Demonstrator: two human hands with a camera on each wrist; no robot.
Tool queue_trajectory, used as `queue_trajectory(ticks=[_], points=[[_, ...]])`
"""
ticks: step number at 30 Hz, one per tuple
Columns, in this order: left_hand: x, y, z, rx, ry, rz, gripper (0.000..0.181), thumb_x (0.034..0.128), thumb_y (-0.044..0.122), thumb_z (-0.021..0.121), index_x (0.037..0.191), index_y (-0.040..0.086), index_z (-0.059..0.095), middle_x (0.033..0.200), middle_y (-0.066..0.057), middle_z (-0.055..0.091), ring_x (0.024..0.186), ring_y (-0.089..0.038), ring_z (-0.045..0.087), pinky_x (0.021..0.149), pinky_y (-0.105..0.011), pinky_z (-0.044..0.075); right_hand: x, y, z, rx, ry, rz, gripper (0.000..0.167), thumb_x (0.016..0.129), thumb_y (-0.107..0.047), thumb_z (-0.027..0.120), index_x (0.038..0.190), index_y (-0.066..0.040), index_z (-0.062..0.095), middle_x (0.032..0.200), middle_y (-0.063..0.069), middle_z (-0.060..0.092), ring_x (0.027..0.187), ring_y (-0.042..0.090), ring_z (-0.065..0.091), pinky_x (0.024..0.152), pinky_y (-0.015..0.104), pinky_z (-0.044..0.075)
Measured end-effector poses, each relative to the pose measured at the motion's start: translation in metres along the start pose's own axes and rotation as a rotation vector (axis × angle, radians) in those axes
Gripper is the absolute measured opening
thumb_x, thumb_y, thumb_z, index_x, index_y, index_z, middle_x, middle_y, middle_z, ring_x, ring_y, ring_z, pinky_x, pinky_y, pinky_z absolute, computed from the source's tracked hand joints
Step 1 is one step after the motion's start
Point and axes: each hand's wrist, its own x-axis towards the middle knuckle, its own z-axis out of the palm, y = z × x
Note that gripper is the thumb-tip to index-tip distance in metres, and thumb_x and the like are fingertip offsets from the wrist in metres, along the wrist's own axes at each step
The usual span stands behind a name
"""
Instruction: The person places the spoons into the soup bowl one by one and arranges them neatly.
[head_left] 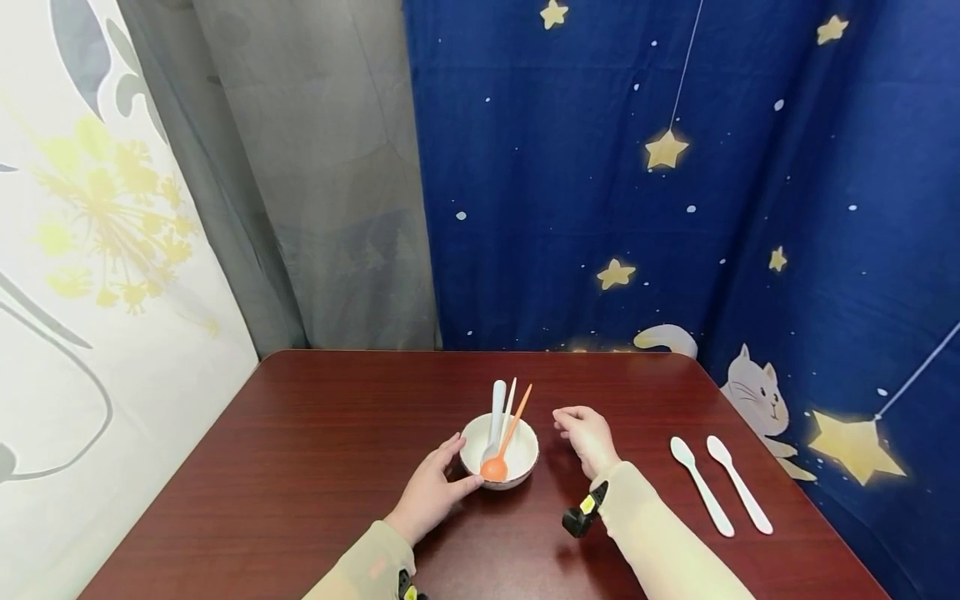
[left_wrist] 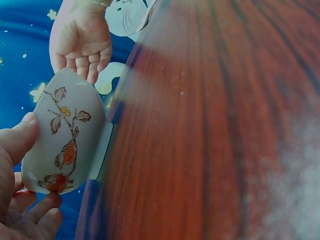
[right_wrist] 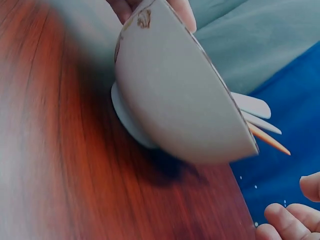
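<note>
A white bowl point(head_left: 527, 454) stands on the table with an orange spoon point(head_left: 495, 469) and two pale utensils leaning in it, handles up. My left hand point(head_left: 435, 492) holds the bowl's left side, thumb at the near rim; in the left wrist view its fingers lie around the patterned wall point(left_wrist: 75, 140). To the right of the bowl, apart from it, is my right hand point(head_left: 588, 439), fingers loosely bent and holding nothing. The right wrist view has the bowl point(right_wrist: 175, 90) with handles past its rim and my right fingertips point(right_wrist: 287, 220) at the corner.
Two white spoons point(head_left: 702, 487) point(head_left: 739, 485) lie side by side on the right of the dark red table point(head_left: 337, 417). Behind the table hang a grey curtain point(head_left: 337, 208) and a blue curtain point(head_left: 540, 208) with stars.
</note>
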Motion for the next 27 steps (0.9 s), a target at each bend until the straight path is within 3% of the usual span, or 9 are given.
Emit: queue_trajectory(ticks=[8,16,22,27], points=[[0.000,0.000,0.000,-0.026,-0.015,0.003,0.071,0.0804,0.028,0.079,0.136,-0.005,0.049,0.145,-0.021,0.042,0.134,-0.034,0.039,0.106,-0.048,0.038,-0.006,0.008,-0.028,-0.001,0.047,0.007,0.029,0.094,-0.015,0.061,0.114,0.006,0.062,0.103,0.024,0.065,0.096,0.039,0.059,0.091,0.048,0.048],[0.001,0.000,0.000,-0.017,-0.021,0.002,0.072,0.0809,0.027,0.079,0.137,-0.006,0.048,0.146,-0.022,0.041,0.134,-0.034,0.039,0.104,-0.047,0.040,-0.015,0.016,-0.055,-0.078,0.108,-0.011,0.035,0.095,-0.020,0.059,0.120,0.005,0.058,0.112,0.024,0.064,0.102,0.037,0.059,0.088,0.044,0.049],[0.000,0.001,0.000,-0.015,-0.020,0.000,0.071,0.0811,0.028,0.079,0.137,-0.006,0.049,0.146,-0.022,0.041,0.134,-0.034,0.039,0.104,-0.048,0.040,-0.025,0.023,-0.076,-0.137,0.144,-0.013,0.041,0.096,-0.026,0.058,0.124,0.005,0.056,0.115,0.025,0.063,0.101,0.036,0.059,0.079,0.033,0.049],[0.000,0.001,0.000,-0.024,-0.026,-0.012,0.071,0.0812,0.028,0.078,0.137,-0.005,0.048,0.146,-0.021,0.041,0.135,-0.033,0.038,0.105,-0.047,0.039,-0.033,0.030,-0.094,-0.205,0.203,-0.034,0.042,0.096,-0.026,0.059,0.122,0.007,0.057,0.105,0.021,0.064,0.093,0.033,0.061,0.068,0.024,0.047]])
